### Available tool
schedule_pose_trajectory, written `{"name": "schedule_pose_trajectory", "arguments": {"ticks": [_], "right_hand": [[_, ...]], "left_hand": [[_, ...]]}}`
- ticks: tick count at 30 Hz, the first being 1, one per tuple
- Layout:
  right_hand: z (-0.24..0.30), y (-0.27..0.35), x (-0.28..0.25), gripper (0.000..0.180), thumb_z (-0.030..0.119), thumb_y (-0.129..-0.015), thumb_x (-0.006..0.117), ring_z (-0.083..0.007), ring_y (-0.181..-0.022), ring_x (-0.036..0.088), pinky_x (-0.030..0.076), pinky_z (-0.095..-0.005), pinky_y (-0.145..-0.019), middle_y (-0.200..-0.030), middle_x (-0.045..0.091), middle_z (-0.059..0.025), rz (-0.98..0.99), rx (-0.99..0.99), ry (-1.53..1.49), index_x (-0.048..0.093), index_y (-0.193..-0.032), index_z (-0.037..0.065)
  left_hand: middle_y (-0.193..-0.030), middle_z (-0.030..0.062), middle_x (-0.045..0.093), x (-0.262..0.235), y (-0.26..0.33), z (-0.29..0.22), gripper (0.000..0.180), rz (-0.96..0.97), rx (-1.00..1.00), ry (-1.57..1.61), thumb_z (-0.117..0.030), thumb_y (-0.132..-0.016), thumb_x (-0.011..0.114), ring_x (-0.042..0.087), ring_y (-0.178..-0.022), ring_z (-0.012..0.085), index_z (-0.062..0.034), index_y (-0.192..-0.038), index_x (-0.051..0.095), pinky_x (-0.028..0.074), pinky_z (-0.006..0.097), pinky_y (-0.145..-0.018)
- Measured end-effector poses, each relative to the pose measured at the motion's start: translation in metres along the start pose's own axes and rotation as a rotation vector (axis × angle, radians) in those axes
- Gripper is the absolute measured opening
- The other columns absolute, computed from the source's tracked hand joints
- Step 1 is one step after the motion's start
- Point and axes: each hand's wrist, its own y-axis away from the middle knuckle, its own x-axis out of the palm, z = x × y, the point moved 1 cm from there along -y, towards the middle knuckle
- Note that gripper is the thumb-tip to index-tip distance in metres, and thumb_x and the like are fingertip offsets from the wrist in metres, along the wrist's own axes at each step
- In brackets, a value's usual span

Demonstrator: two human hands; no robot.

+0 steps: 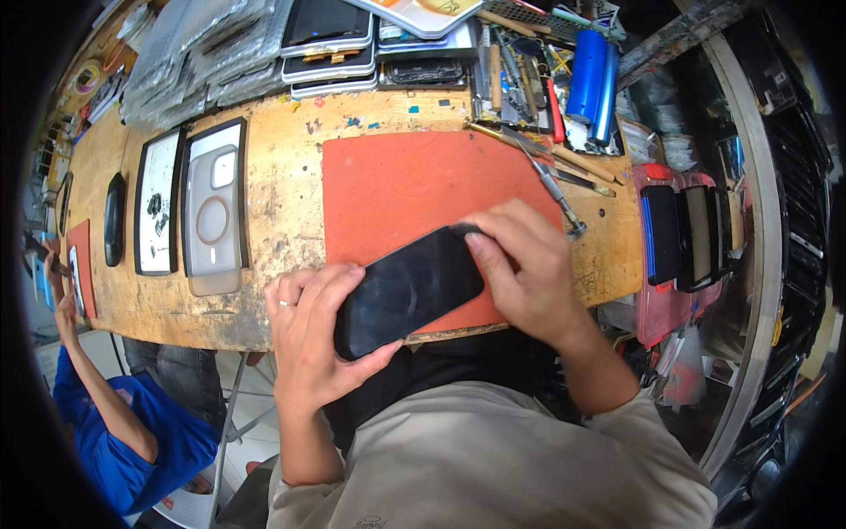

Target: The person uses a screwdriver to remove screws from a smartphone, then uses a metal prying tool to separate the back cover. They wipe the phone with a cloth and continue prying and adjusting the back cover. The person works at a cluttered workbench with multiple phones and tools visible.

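A smartphone (410, 293) with a dark, smudged screen is held tilted over the near edge of an orange-red mat (397, 189). My left hand (313, 331) wraps round its left end, fingers on the far edge and thumb along the near edge; a ring shows on one finger. At the phone's far right corner, my right hand (520, 264) is closed in a pinch. Between its thumb and fingers sits a small dark piece (463, 229), touching that corner; its kind is not clear. The phone's back is hidden.
Left of the mat lie a clear phone case (214, 220), a white tray (157, 203) and a black oblong case (115, 219). Tools, including a precision screwdriver (555, 189), lie at the right. Stacked phone parts (328, 53) stand behind. A blue-clad person (132, 423) works at the left.
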Motion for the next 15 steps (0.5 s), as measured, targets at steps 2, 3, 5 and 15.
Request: {"name": "schedule_pose_trajectory", "arguments": {"ticks": [2,3,5,15], "right_hand": [[-0.010,-0.014,-0.006,0.015,0.000,-0.097,0.074,-0.0352,-0.078,0.068,0.052,-0.0435,-0.068,-0.090,0.064,-0.0156,0.131,-0.049,-0.037,0.073,-0.113,-0.001],[-0.014,-0.022,-0.005,0.016,0.001,-0.097,0.073,-0.0374,-0.079,0.066,0.052,-0.0449,-0.069,-0.091,0.064,-0.0162,0.170,-0.080,-0.116,0.072,-0.113,0.000],[-0.019,-0.037,-0.003,0.016,0.001,-0.097,0.073,-0.0391,-0.082,0.066,0.052,-0.0464,-0.071,-0.092,0.064,-0.0163,0.259,-0.153,-0.110,0.072,-0.112,0.000],[-0.024,-0.065,0.002,0.012,0.004,-0.094,0.074,-0.0416,-0.089,0.067,0.053,-0.0501,-0.078,-0.094,0.066,-0.0172,0.545,-0.238,-0.096,0.070,-0.105,-0.001]], "left_hand": [[-0.132,0.0136,0.072,0.000,-0.001,0.001,0.096,0.012,-0.020,0.013,-0.041,-0.063,0.098,0.061,-0.115,0.0347,-0.0055,-0.145,0.061,0.039,0.049,-0.107],[-0.133,0.0130,0.072,0.000,-0.001,0.001,0.096,0.000,-0.010,0.016,-0.042,-0.064,0.098,0.061,-0.115,0.0345,-0.0057,-0.145,0.061,0.038,0.049,-0.107],[-0.134,0.0117,0.072,0.002,-0.001,0.001,0.097,-0.029,-0.007,0.030,-0.043,-0.065,0.098,0.061,-0.115,0.0340,-0.0062,-0.146,0.060,0.038,0.050,-0.108],[-0.139,0.0112,0.073,0.000,-0.002,0.001,0.100,-0.001,-0.055,0.054,-0.050,-0.071,0.096,0.061,-0.117,0.0340,-0.0061,-0.151,0.055,0.037,0.050,-0.110]]}}
